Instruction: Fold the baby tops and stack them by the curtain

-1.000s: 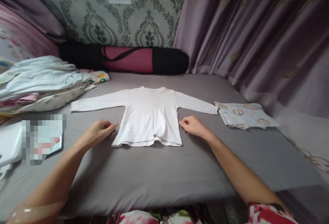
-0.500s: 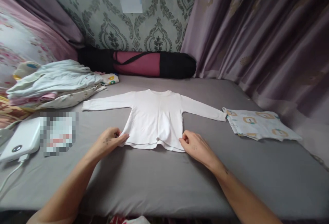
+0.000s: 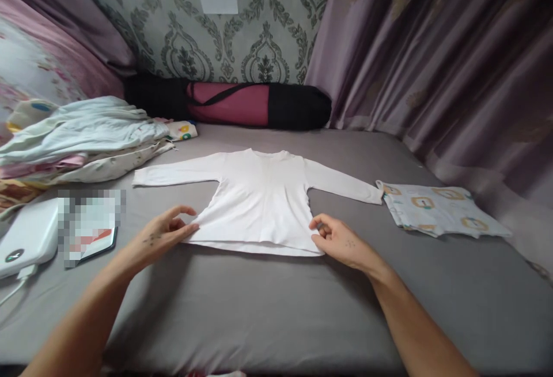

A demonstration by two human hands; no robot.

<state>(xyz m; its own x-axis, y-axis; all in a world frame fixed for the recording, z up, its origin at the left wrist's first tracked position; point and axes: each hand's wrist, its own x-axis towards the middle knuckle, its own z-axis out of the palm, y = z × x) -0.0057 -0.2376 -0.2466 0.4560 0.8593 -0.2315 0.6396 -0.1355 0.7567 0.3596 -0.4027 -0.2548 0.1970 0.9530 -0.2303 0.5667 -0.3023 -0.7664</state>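
Observation:
A white long-sleeved shirt (image 3: 263,198) lies spread on the grey sheet, collar away from me and both sleeves stretched out sideways. My left hand (image 3: 166,232) grips the left corner of its hem, thumb on top, with the index finger lifted off the cloth. At the opposite hem corner, my right hand (image 3: 345,243) pinches the fabric between thumb and curled fingers. Between the hands the hem is pulled fairly straight, its front and back edges slightly apart. The right cuff touches a folded patterned cloth (image 3: 447,210).
A pile of clothes (image 3: 90,132) sits at the left. Nearer are a white power bank (image 3: 32,233) with a cable and a blurred phone-like object (image 3: 93,227). A black and maroon long bag (image 3: 233,103) lies along the wall. Purple curtains (image 3: 401,48) hang at right.
My hands have moved apart, drawing the hem wider and flattening the fold that stood near its middle. The left index finger has lifted away. The view has shifted slightly.

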